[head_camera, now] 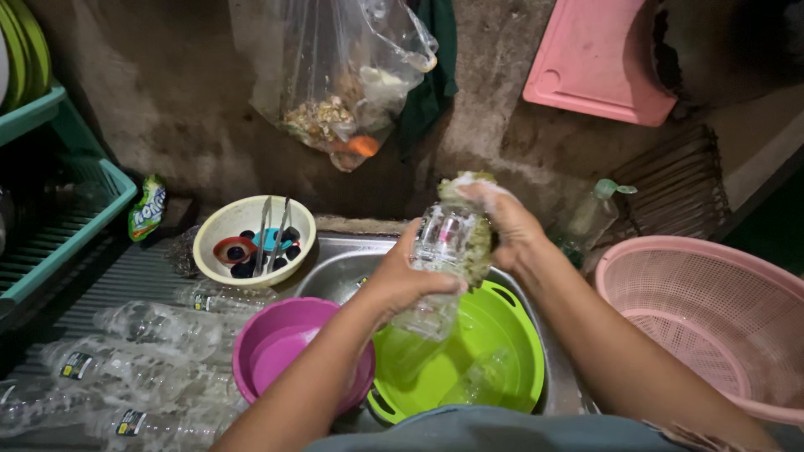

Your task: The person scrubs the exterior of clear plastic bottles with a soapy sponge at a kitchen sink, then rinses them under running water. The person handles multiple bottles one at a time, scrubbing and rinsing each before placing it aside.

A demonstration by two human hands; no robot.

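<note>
Scrubbing was under way: left hand (400, 280) gripped clear bottle (435, 268) at frame centre; right hand (507, 230) pinched sponge (469, 218) against it, above green basin (494, 351).

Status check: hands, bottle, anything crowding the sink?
Left hand grips clear plastic bottle; right hand rubs soapy sponge on it. Green basin below; purple bowl alongside.

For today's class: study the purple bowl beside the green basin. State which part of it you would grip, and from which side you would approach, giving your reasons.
Probably grip the purple bowl by its left rim, coming from above on that side. It sits upright and open, so the rim is exposed there. Its right side is crowded by the left forearm and the green basin.
</note>
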